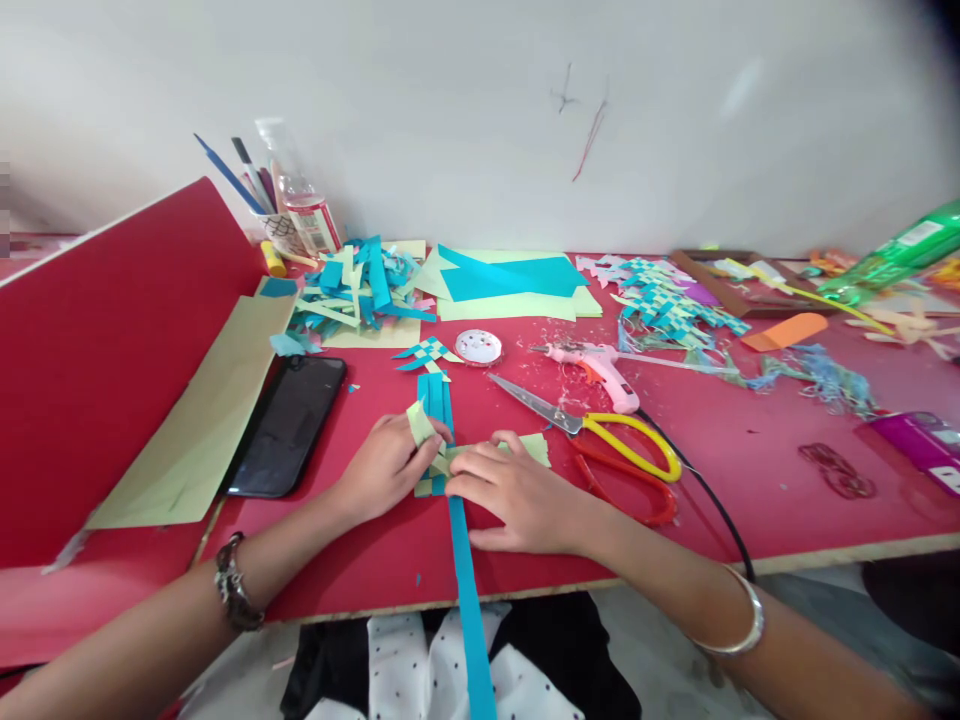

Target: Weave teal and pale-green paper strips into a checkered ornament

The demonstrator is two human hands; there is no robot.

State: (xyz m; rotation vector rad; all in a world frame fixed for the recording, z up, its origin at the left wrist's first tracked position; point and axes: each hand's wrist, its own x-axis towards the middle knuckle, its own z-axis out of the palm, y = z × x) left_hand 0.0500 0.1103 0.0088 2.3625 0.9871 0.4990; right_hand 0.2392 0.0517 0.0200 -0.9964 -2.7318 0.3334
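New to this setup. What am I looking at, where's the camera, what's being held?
No machine here: a person works with bare hands. The single picture comes from a camera on their head, looking forward and down.

The left hand and right hand have their fingers on a small weave of blue and pale green paper strips. A long blue strip runs from there past the edge of the red table.

Around them lie a dark phone, scissors, a pink glue gun and a heap of paper strips.
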